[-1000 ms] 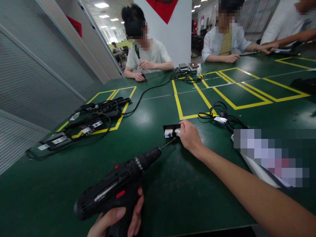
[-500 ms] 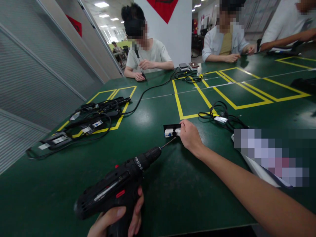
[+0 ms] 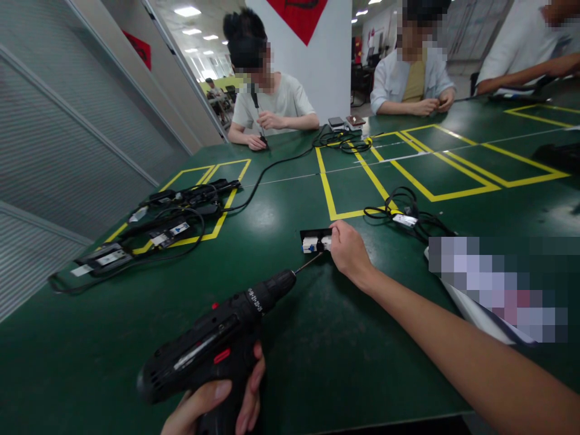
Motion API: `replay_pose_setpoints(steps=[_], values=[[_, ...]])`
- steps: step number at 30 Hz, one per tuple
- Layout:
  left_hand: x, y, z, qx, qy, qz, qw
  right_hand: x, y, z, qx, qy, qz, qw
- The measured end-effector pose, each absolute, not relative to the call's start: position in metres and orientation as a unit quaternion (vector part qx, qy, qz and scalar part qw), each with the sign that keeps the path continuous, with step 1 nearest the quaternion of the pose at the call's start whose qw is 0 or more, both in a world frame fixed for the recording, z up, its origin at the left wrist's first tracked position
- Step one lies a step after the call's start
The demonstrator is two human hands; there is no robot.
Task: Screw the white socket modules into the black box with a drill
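Observation:
My left hand (image 3: 217, 408) is wrapped round the grip of a black cordless drill (image 3: 222, 338) at the bottom of the view. Its thin bit (image 3: 309, 263) points up and right, with the tip close to a small black-and-white socket part (image 3: 314, 240) lying on the green table (image 3: 290, 362). My right hand (image 3: 348, 251) reaches in from the right and grips the right end of that part, fingers curled on it.
Several black power strips with cables (image 3: 167, 220) lie in a yellow-taped box at left. A coiled black cable (image 3: 405, 214) sits right of my hand. A white object (image 3: 471, 311) lies at right. Three people sit across the table; phones (image 3: 345, 121) rest between them.
My hands, the drill and the part have barely moved. The person at far right has drawn a hand back from the table toward the body.

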State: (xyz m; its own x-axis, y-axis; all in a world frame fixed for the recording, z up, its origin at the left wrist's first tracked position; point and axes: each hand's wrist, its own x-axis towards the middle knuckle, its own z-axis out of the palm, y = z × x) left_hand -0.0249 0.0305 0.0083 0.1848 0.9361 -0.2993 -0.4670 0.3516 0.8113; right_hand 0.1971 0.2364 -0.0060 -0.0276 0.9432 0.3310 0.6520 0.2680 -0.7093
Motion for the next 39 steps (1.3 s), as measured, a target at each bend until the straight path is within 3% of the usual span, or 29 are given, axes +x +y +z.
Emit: replay_pose_setpoints(steps=[39], values=[[-0.0237, 0.0303, 0.0142, 0.305, 0.404, 0.504, 0.699, 0.1944, 0.2343, -0.0052, -0.575, -0.696, 0.189, 0.386]])
